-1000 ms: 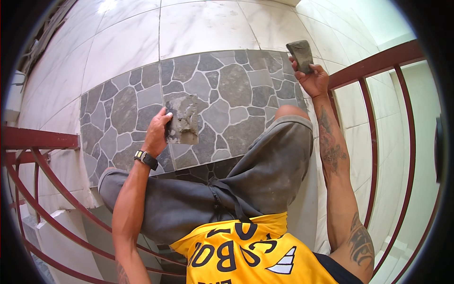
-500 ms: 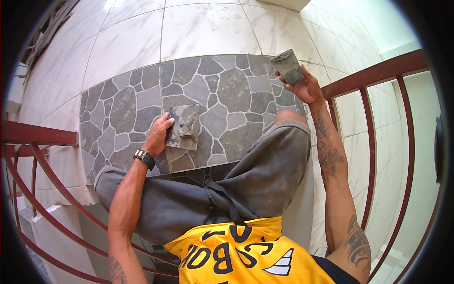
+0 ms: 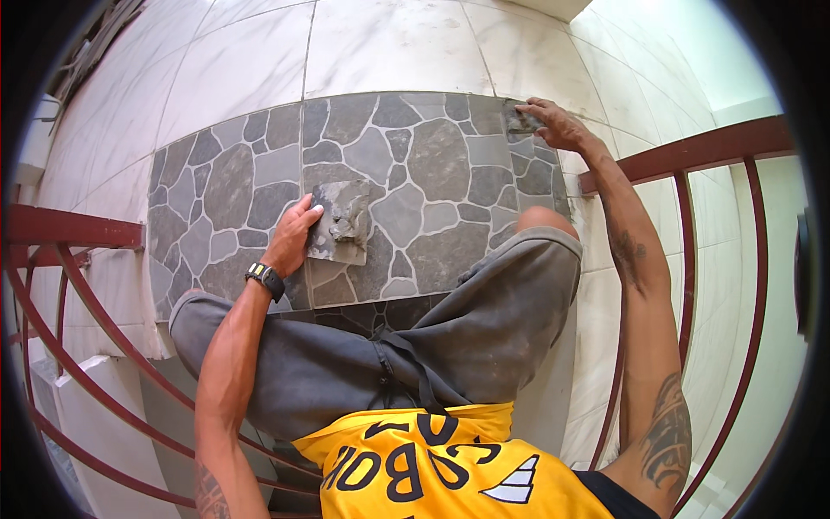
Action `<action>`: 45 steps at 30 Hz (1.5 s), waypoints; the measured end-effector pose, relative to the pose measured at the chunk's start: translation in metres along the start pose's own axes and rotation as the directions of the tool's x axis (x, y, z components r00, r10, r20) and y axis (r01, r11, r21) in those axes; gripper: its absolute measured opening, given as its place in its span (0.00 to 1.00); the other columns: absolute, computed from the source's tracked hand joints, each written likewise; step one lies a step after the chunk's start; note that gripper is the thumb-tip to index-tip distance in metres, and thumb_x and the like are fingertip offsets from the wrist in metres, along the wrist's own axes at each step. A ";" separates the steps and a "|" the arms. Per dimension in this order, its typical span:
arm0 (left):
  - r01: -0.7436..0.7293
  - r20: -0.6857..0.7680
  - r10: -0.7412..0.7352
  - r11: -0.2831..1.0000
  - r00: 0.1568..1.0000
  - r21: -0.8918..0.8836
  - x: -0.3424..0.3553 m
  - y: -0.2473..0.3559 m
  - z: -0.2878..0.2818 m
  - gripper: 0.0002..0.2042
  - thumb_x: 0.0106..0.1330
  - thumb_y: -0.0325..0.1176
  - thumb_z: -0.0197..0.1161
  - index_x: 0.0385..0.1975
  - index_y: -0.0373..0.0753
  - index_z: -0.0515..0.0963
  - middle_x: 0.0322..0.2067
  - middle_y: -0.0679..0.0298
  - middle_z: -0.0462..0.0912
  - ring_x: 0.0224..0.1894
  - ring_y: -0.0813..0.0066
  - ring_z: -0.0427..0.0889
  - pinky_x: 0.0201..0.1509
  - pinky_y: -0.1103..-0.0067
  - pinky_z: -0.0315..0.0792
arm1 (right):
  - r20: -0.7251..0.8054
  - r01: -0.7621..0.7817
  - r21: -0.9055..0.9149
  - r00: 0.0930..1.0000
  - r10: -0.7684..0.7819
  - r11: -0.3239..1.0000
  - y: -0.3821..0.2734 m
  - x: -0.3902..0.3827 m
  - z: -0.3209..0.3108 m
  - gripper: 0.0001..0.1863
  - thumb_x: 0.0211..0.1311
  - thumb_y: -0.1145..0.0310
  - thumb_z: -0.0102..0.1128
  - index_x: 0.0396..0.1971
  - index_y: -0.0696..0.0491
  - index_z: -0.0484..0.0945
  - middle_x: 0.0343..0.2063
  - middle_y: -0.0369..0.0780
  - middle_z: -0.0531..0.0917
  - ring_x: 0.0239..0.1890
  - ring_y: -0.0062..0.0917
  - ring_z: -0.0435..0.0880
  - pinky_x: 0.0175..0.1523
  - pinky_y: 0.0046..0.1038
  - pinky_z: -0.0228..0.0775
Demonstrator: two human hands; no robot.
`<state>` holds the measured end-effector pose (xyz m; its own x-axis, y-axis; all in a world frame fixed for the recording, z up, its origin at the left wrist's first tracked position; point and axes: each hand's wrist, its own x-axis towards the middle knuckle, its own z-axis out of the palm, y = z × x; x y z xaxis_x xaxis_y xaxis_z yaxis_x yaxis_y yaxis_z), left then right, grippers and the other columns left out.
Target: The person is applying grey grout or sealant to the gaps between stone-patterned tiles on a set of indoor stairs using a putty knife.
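My left hand [image 3: 294,228] grips a flat grey board [image 3: 323,242] with a lump of wet grey mortar [image 3: 347,222] on it, over the middle of the stone-pattern tiles [image 3: 232,180]. My right hand [image 3: 562,130] is out at the far right corner of these tiles, fingers curled over a small grey, mortar-smeared spreader [image 3: 519,119]. It is mostly under my fingers, down at the joint beside the white marbled tiles [image 3: 402,45].
Dark red metal railings stand at left [image 3: 78,221] and right [image 3: 686,138]. My bent legs [image 3: 480,320] in grey shorts frame the near edge of the patterned tiles, where a darker step shows below. A dark bundle of long pieces lies at the top left.
My right hand has swung forward and down, lowering the grey spreader from a raised position onto the far right corner of the tiles. The board in my left hand moved only slightly.
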<state>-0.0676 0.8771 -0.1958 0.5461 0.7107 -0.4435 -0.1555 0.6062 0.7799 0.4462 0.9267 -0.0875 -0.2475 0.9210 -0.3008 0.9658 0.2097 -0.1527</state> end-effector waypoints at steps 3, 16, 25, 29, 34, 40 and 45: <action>-0.017 -0.025 0.017 1.000 1.000 0.018 0.004 -0.005 -0.002 0.22 0.69 0.32 0.49 0.60 0.29 0.60 0.50 0.62 0.74 0.47 0.80 0.75 0.51 0.82 0.70 | 0.045 0.036 -0.074 0.998 -0.032 0.997 0.011 0.014 0.003 0.34 0.50 0.81 0.60 0.59 0.44 0.68 0.60 0.49 0.66 0.64 0.42 0.62 0.67 0.31 0.58; -0.012 0.021 0.012 1.000 1.000 0.014 0.002 0.002 0.003 0.24 0.69 0.33 0.50 0.61 0.26 0.58 0.52 0.61 0.73 0.49 0.80 0.73 0.53 0.84 0.68 | 0.074 0.123 -0.201 0.991 -0.110 0.972 0.004 0.004 0.018 0.35 0.45 0.87 0.52 0.57 0.45 0.72 0.54 0.47 0.70 0.56 0.42 0.69 0.61 0.31 0.65; -0.027 0.041 0.027 1.000 0.999 0.004 -0.001 0.007 0.010 0.19 0.69 0.33 0.50 0.57 0.30 0.64 0.48 0.64 0.76 0.46 0.82 0.75 0.50 0.84 0.70 | 0.078 0.070 -0.172 0.995 -0.058 0.983 -0.008 -0.007 0.019 0.33 0.49 0.79 0.61 0.58 0.45 0.70 0.51 0.49 0.71 0.56 0.43 0.70 0.60 0.37 0.66; -0.014 0.020 0.014 1.000 1.000 0.009 0.004 -0.002 0.005 0.20 0.69 0.32 0.49 0.58 0.31 0.64 0.49 0.64 0.75 0.48 0.81 0.74 0.53 0.82 0.69 | 0.014 0.119 -0.245 0.993 -0.120 0.962 0.000 -0.013 0.026 0.34 0.49 0.80 0.60 0.60 0.44 0.68 0.54 0.52 0.70 0.58 0.44 0.69 0.62 0.38 0.63; -0.014 0.076 0.012 1.000 0.997 0.025 -0.003 0.003 0.007 0.20 0.69 0.32 0.49 0.58 0.31 0.63 0.50 0.63 0.75 0.49 0.80 0.74 0.54 0.82 0.69 | 0.098 0.032 -0.287 0.995 -0.003 0.957 -0.004 0.016 0.007 0.37 0.48 0.86 0.50 0.62 0.45 0.64 0.52 0.54 0.70 0.56 0.46 0.71 0.61 0.37 0.64; 0.020 -0.018 -0.020 1.000 1.000 0.001 -0.002 0.000 0.009 0.27 0.69 0.32 0.50 0.64 0.26 0.53 0.53 0.61 0.72 0.48 0.81 0.74 0.52 0.83 0.69 | 0.162 -0.020 -0.386 0.983 0.090 0.922 -0.006 0.030 0.012 0.37 0.48 0.88 0.51 0.62 0.48 0.65 0.48 0.49 0.72 0.53 0.41 0.72 0.60 0.35 0.65; 0.000 0.005 0.000 1.000 1.000 -0.032 0.002 -0.004 0.003 0.31 0.69 0.32 0.51 0.65 0.24 0.47 0.55 0.58 0.70 0.50 0.80 0.73 0.53 0.82 0.69 | 0.140 0.002 -0.446 0.988 0.068 0.895 -0.014 0.041 0.012 0.34 0.52 0.85 0.51 0.62 0.48 0.65 0.49 0.48 0.73 0.54 0.40 0.73 0.58 0.34 0.69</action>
<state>-0.0636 0.8751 -0.1985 0.5503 0.7089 -0.4413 -0.1813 0.6173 0.7656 0.4219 0.9578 -0.1089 -0.1897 0.8781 -0.4392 0.8986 0.3355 0.2827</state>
